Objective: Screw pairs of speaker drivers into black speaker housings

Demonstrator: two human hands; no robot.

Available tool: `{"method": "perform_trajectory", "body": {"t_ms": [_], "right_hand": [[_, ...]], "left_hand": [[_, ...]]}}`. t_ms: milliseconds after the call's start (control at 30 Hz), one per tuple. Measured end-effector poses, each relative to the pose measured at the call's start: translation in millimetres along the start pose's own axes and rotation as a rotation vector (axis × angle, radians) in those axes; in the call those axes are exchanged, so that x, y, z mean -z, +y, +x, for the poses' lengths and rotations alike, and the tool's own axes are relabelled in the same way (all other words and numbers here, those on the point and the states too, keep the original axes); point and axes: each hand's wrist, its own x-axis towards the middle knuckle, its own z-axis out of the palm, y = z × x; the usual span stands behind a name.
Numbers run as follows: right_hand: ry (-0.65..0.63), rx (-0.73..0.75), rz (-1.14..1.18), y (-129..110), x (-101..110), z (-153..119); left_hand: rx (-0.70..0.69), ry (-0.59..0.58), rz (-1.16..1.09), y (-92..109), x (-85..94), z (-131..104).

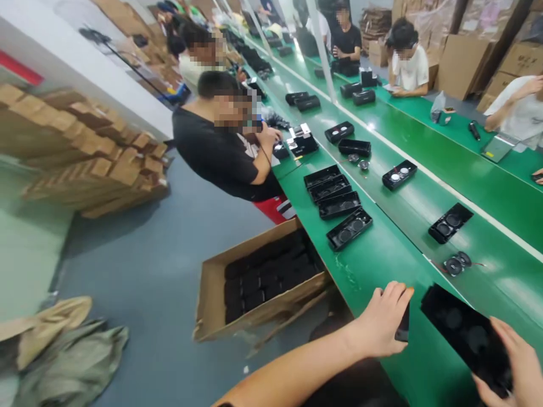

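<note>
My left hand (pixel 384 322) is closed around a small dark object (pixel 403 328) at the table's near edge; most of it is hidden by the palm and fingers. To its right, my right hand (pixel 520 356) grips the end of a black rectangular speaker housing (pixel 462 330), tilted, with two faint round shapes on its face. Beyond my hands, a pair of loose speaker drivers (pixel 456 263) with thin wires lies on the green line. Further on is another black speaker housing (pixel 450 223) with two drivers showing in it.
Several open speaker housings (pixel 348 229) line the near green tabletop (pixel 373 260). A cardboard box (pixel 212 299) of black pieces stands below the edge at left. A co-worker in black (pixel 216 141) works further along. Stacked cardboard (pixel 97 147) fills the far left.
</note>
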Motion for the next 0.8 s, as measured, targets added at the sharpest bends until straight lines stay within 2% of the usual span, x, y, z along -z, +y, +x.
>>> {"method": "perform_trajectory", "body": {"t_ms": [67, 133, 200, 267, 433, 600, 700, 800], "right_hand": [[-0.013, 0.015, -0.034, -58, -28, 43], [-0.086, 0.044, -0.034, -108, -56, 78], [-0.182, 0.091, -0.023, -144, -78, 104], [-0.254, 0.116, -0.023, -165, -95, 120], [-0.296, 0.152, -0.055, -191, -116, 139], [-0.279, 0.093, -0.07, -209, -126, 145], [-0.29, 0.067, -0.09, -204, -127, 146], [-0.318, 0.081, -0.094, -189, -126, 144]], "left_hand": [[-0.017, -0.031, 0.039, -18, 8.8, -16], [-0.032, -0.041, 0.071, -35, 17.7, -28], [-0.048, -0.03, 0.094, -51, 26.0, -38], [-0.067, -0.011, 0.108, -64, 32.8, -45], [-0.089, 0.038, 0.112, -90, 41.3, -59], [-0.127, 0.076, 0.091, -107, 40.1, -62], [-0.148, 0.093, 0.066, -110, 36.3, -58], [-0.173, 0.106, 0.043, -109, 32.1, -54]]}}
